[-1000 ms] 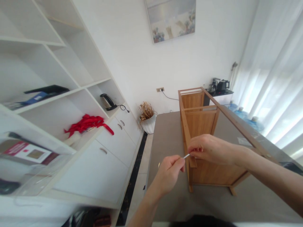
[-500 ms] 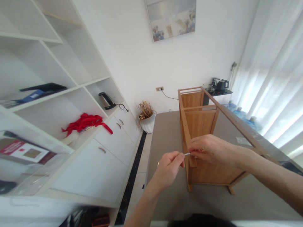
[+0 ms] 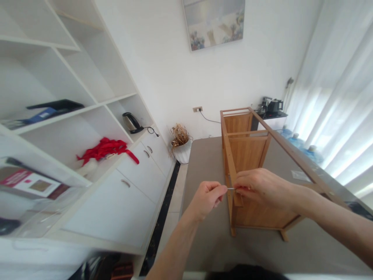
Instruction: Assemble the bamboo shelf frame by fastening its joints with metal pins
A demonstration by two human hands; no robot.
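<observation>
Between my two hands runs a thin metal rod, lying roughly level across the near end of a wooden rail. My left hand is closed, with thumb and forefinger pinching the rod's left end. On the other side, my right hand is closed at the rod's right end, its fingertips against the rail; exactly what they pinch there is partly hidden. The rail belongs to a brown wooden frame with slim bars and panels, which rests on a grey-brown table. Its short feet point toward me.
White shelving with cabinet doors stands on the left, holding red ribbon and a kettle. A pot of dried stalks is beyond the table. Water bottles and a white curtain are at right.
My left hand has turned slightly, and the rod lies more level than before. My right hand stays at the rail. The whole view has shifted a little.
</observation>
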